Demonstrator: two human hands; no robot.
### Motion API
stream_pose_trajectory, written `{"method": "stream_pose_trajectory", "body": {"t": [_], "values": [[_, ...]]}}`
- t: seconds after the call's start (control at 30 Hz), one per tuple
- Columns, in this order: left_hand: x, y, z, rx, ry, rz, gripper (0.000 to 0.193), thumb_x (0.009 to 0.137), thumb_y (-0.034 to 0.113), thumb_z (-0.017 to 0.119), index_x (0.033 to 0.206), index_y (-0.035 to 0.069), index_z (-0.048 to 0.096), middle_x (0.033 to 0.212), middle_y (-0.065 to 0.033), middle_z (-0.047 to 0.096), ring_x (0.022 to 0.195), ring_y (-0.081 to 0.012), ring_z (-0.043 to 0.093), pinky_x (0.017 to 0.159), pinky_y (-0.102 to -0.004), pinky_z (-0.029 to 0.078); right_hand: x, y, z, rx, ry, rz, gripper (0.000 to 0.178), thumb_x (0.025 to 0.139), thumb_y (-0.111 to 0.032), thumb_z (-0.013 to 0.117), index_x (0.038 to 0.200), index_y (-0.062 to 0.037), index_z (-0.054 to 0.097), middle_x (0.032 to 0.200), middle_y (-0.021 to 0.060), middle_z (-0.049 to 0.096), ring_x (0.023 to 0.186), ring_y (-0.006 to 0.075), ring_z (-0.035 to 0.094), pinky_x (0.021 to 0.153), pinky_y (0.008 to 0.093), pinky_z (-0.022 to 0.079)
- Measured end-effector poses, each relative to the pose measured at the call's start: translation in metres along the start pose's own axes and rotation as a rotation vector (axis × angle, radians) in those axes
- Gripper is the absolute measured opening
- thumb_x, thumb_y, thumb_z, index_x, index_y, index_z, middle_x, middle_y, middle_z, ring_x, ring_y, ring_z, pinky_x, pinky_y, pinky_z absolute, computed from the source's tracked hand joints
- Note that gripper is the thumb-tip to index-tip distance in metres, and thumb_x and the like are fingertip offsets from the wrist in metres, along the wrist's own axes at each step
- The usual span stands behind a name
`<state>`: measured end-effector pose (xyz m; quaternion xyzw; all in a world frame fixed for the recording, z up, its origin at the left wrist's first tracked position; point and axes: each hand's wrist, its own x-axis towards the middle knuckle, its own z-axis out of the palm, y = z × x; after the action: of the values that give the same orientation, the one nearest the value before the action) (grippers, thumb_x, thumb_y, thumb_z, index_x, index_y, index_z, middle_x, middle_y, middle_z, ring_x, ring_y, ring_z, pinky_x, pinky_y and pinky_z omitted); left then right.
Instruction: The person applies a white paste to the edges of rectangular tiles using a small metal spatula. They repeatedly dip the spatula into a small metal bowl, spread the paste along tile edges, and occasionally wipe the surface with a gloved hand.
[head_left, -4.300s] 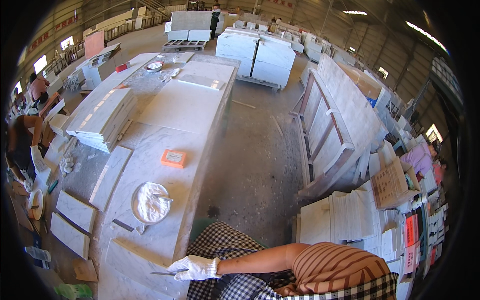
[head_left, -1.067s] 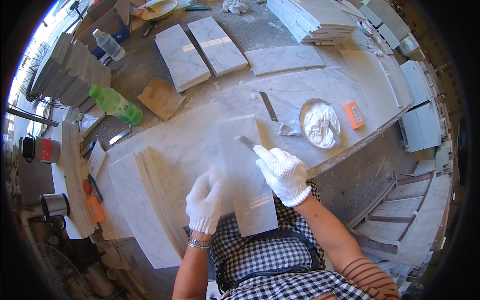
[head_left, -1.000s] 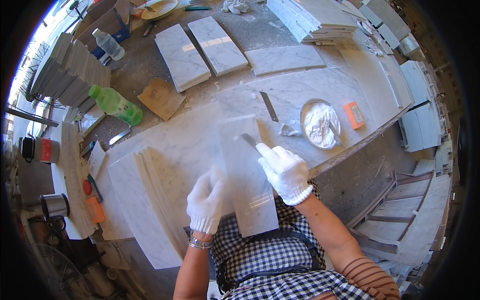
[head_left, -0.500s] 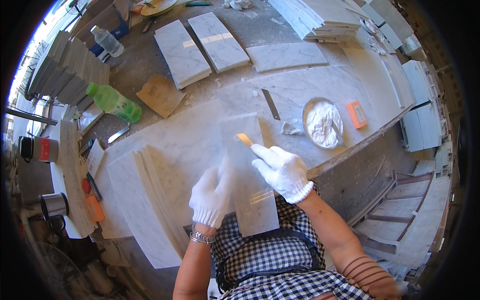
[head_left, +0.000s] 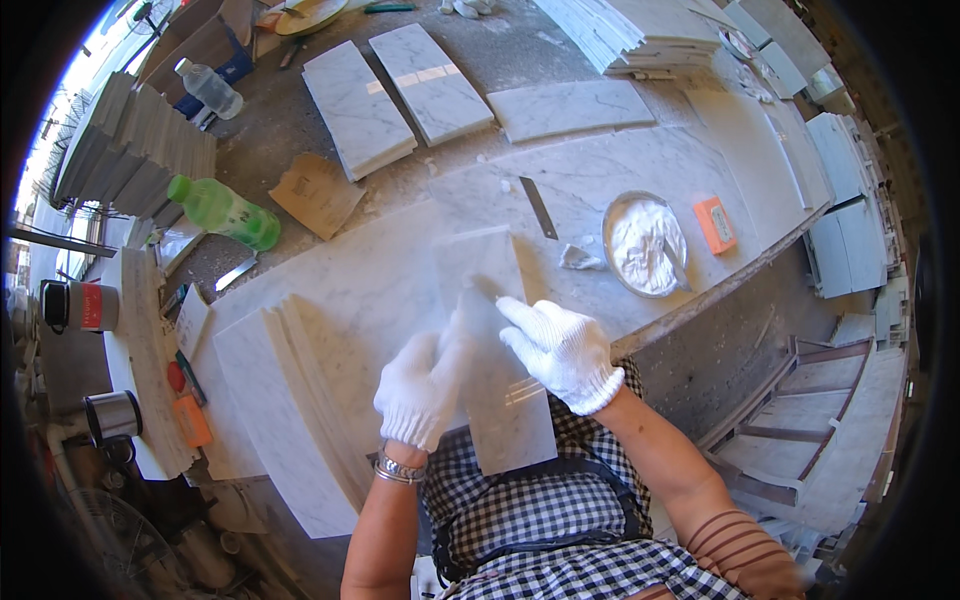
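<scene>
Green plastic bottle (head_left: 225, 213) toward the workbench's (head_left: 262, 150) left edge, torn brown paper (head_left: 317, 195) just beside it, clear bottle (head_left: 210, 89) farther back, steel mug (head_left: 113, 416) by that edge, yellow bowl (head_left: 322, 16) near the far edge.

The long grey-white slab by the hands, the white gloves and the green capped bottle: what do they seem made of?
Long grey-white rectangular slab: likely marble or similar stone, smooth and polished-looking; bright glare streaks show.
White ribbed-cuff gloves: probably matt knitted cotton or synthetic blend; knit texture shows.
Translucent green capped bottle: seems plastic, faintly glossy; light comes through its wall.
</scene>
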<state>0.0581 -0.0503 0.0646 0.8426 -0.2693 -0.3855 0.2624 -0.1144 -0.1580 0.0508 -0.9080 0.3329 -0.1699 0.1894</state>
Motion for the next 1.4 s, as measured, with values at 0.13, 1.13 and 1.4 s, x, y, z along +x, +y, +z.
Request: {"method": "stream_pose_trajectory", "body": {"t": [0.13, 1.13, 1.4], "values": [[0.002, 0.0, 0.0, 0.021, -0.012, -0.014, 0.055, 0.093, 0.058, 0.067, 0.117, 0.009, 0.076, 0.103, -0.0188, 0.077, 0.1, -0.0375, 0.073, 0.09, -0.0408, 0.054, -0.001, 0.0, 0.0, 0.028, 0.012, -0.014, 0.034, 0.092, -0.019, 0.076, 0.124, -0.0076, 0.072, 0.081, 0.0132, 0.068, 0.067, 0.0309, 0.069, 0.06, 0.0407, 0.056], [0.026, 0.019, -0.002, 0.204, 0.045, 0.044, 0.055, 0.091, 0.061, 0.067, 0.098, 0.007, 0.078, 0.08, -0.0111, 0.075, 0.077, -0.0222, 0.071, 0.075, -0.0353, 0.053, -0.04, 0.01, -0.028, 0.074, 0.17, 0.015, 0.037, 0.089, -0.012, 0.08, 0.125, -0.0043, 0.074, 0.087, 0.0133, 0.071, 0.069, 0.0301, 0.067, 0.063, 0.038, 0.055], [0.026, 0.027, -0.004, 0.247, 0.023, 0.004, 0.056, 0.091, 0.062, 0.066, 0.095, 0.008, 0.079, 0.074, -0.0066, 0.073, 0.072, -0.0175, 0.069, 0.072, -0.0325, 0.052, -0.048, 0.013, -0.032, 0.066, 0.169, 0.017, 0.029, 0.089, -0.013, 0.079, 0.116, -0.0056, 0.074, 0.098, 0.0121, 0.073, 0.073, 0.0285, 0.069, 0.063, 0.0377, 0.057]]}}
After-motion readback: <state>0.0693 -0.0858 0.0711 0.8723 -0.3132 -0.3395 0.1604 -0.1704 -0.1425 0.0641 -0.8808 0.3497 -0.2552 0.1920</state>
